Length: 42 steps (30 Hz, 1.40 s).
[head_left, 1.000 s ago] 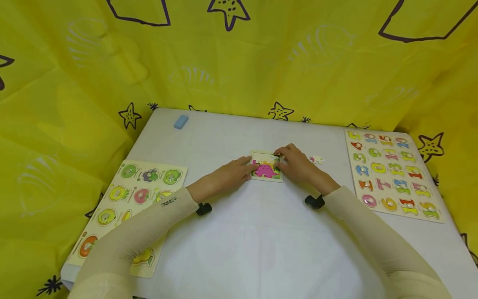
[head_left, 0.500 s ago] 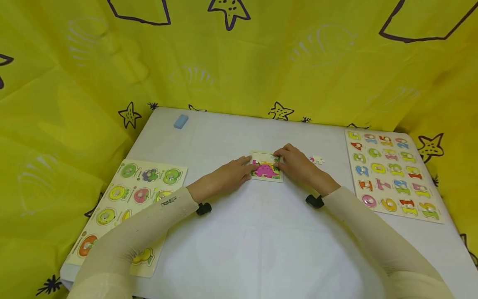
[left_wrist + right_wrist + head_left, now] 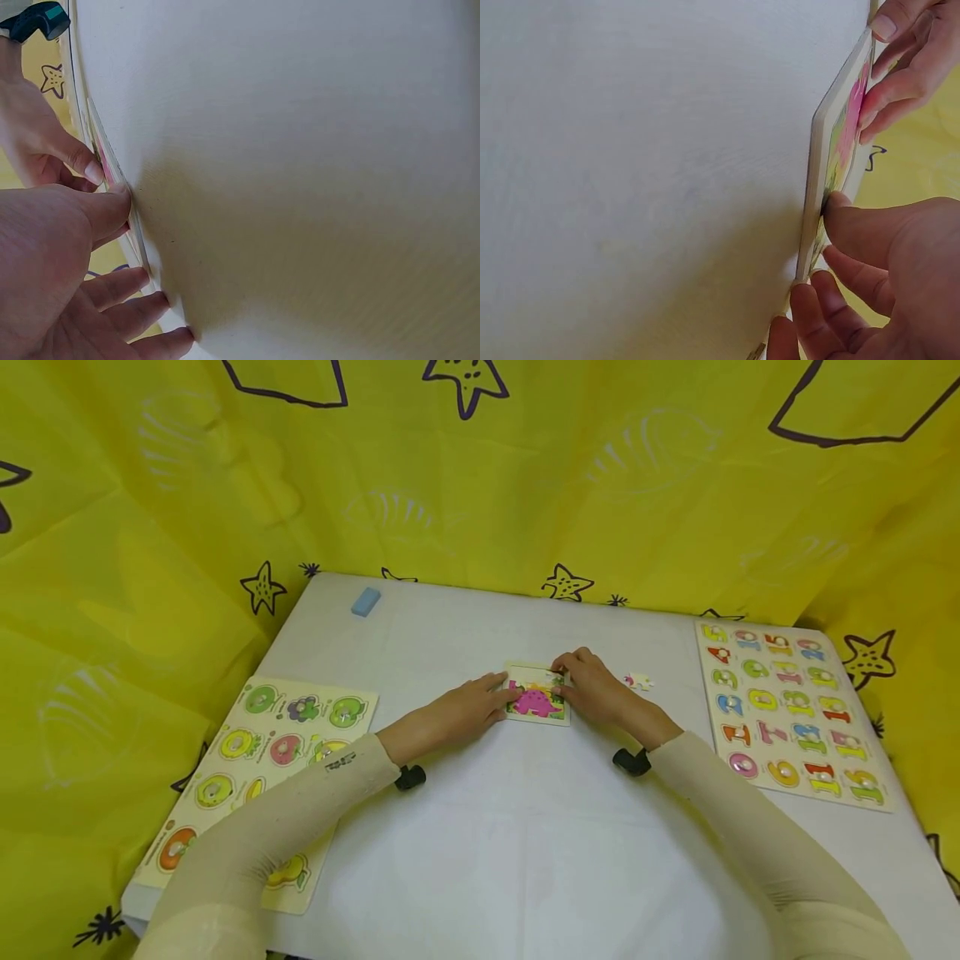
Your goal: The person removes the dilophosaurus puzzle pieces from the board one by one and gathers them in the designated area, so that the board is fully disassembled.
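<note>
A small wooden jigsaw puzzle (image 3: 536,703) with a pink dinosaur lies on the white table, framed by a pale border. My left hand (image 3: 467,708) holds its left side, one finger reaching onto the picture; in the right wrist view the left thumb is at the near corner. At the right side, my right hand (image 3: 596,687) grips the puzzle, its thumb (image 3: 855,225) on the picture and other fingers at the far edge. A loose jigsaw piece (image 3: 640,681) with a pink spot lies just beyond the right hand. The right fingers partly hide the puzzle's upper right corner.
A fruit puzzle board (image 3: 307,902) lies at the left, partly under the left sleeve. At the right is a number puzzle board (image 3: 701,693). A blue block (image 3: 366,602) rests at the back left. Yellow patterned cloth (image 3: 480,485) hangs behind the table.
Both hands stay at the puzzle with hardly any movement. The whole head view has shifted very slightly.
</note>
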Each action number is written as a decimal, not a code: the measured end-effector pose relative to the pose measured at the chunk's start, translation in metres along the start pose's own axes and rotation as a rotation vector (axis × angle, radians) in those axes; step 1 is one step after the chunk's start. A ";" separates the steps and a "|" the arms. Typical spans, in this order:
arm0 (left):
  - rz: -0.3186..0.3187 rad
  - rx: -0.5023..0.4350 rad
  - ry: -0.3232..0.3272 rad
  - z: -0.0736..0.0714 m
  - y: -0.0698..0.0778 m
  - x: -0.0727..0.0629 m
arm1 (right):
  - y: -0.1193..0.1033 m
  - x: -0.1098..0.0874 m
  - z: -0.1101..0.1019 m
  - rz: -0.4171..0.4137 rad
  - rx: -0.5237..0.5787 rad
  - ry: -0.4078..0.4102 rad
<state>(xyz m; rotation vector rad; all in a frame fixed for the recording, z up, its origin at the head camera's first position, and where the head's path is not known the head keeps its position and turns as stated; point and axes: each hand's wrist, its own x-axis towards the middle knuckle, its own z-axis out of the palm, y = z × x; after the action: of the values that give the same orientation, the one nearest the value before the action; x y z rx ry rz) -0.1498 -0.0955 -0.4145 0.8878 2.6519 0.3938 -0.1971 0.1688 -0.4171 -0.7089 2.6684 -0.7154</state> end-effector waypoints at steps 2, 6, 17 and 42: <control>0.001 0.002 -0.002 0.000 0.000 0.000 | 0.000 0.000 0.001 0.010 0.014 -0.002; -0.002 0.009 -0.006 -0.001 0.000 0.000 | 0.000 -0.001 0.002 0.023 0.028 0.003; -0.005 0.003 -0.011 -0.001 0.000 0.000 | -0.001 -0.005 0.000 -0.029 -0.146 0.061; -0.006 0.007 -0.017 -0.001 0.000 0.001 | -0.002 -0.006 -0.004 -0.052 -0.150 0.032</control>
<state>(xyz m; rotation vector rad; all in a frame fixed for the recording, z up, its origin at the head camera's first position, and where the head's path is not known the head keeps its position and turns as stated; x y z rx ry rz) -0.1506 -0.0955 -0.4142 0.8817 2.6418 0.3740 -0.1927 0.1716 -0.4122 -0.8137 2.7642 -0.5476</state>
